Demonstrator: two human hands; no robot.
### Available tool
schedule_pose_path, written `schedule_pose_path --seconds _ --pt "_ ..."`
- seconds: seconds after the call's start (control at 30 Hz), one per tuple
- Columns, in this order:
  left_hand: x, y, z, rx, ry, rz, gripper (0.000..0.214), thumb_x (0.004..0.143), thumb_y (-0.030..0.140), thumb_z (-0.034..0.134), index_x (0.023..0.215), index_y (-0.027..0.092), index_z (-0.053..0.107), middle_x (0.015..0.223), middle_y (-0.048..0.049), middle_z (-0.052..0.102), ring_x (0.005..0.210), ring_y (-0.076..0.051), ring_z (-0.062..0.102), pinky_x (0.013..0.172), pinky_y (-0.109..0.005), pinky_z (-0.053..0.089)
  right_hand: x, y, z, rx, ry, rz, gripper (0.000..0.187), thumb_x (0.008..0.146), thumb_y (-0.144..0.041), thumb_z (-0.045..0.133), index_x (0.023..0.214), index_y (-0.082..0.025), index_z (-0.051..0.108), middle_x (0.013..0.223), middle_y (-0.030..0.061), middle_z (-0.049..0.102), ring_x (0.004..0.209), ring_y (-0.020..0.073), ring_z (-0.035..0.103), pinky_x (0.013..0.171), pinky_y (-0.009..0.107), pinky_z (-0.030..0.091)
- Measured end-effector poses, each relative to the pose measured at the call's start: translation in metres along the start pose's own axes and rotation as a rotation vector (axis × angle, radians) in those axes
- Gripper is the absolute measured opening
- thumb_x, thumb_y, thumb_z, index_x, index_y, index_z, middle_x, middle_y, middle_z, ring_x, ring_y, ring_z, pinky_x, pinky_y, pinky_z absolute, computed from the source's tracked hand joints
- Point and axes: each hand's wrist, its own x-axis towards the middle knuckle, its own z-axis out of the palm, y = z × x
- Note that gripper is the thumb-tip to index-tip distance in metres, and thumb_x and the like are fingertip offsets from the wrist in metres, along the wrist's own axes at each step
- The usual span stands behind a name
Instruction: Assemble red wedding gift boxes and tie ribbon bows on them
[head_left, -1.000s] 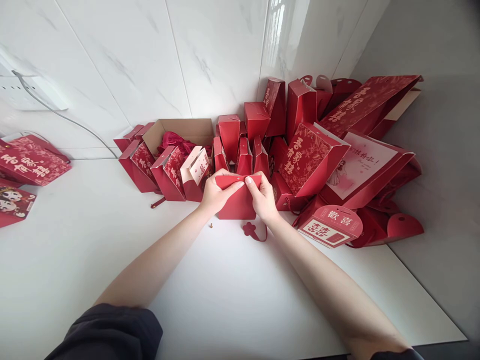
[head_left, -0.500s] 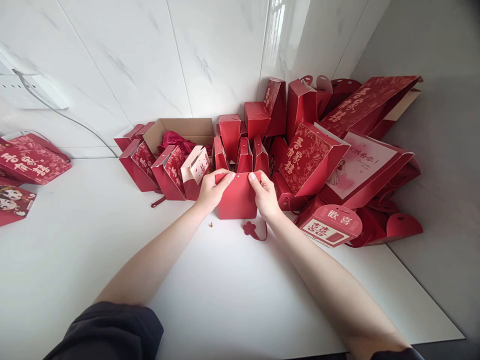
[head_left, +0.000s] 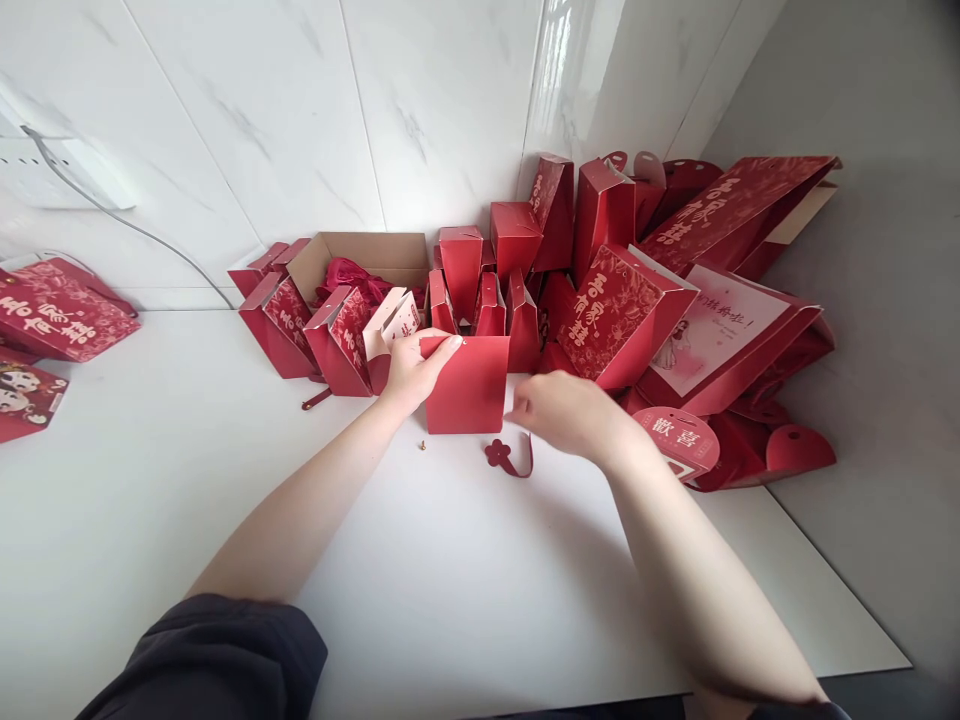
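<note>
Nearest to us, a dark sleeve is covering our left upper arm, and both bare forearms are stretching over a white tabletop. Ahead, a dark red strap with a flower-shaped end is lying loose, and a tiny gold-coloured stud is resting to its left. Our right hand is hovering just beyond the strap, fingers curled and blurred; we cannot tell whether they are pinching anything. Our left hand is pinching the upper left corner of a plain red gift box, which is standing in the middle, its flat side facing us. Behind it, small red boxes are crowding a cardboard carton holding crimson fabric. To the right, larger patterned gift boxes are leaning together. Farthest away, a marbled tile wall is rising.
</note>
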Motion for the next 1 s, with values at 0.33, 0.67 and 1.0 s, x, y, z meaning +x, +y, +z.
schedule_pose_path --seconds 0.33,0.67,1.0 --pt "0.000 0.003 -0.002 0.004 -0.038 0.012 0.024 0.082 0.040 0.067 0.083 0.017 0.074 0.086 -0.0055 0.074 0.084 -0.020 0.068 0.079 -0.032 0.052 0.013 -0.042 0.038 -0.062 -0.345 -0.132 0.021 0.078 -0.003 0.057 0.094 -0.015 0.064 0.097 0.0117 0.073 0.088 0.0229 0.069 0.069 0.028 0.045" --pt "-0.006 0.012 0.006 0.012 -0.077 0.030 0.025 0.084 0.039 0.065 0.075 0.016 0.069 0.076 -0.0031 0.070 0.076 -0.017 0.064 0.074 -0.029 0.049 0.014 -0.006 0.017 0.508 0.292 -0.345 0.014 0.092 -0.015 0.045 0.093 -0.020 0.058 0.093 0.0041 0.068 0.081 0.0151 0.063 0.072 0.027 0.047" --pt "-0.013 0.015 0.012 -0.049 -0.151 0.023 0.021 0.088 0.036 0.062 0.083 0.017 0.070 0.084 -0.0036 0.071 0.081 -0.017 0.064 0.076 -0.027 0.048 0.022 -0.005 0.023 0.612 0.583 -0.067 0.010 0.084 -0.023 0.061 0.086 -0.025 0.051 0.077 -0.0039 0.069 0.068 0.0167 0.064 0.061 0.027 0.047"
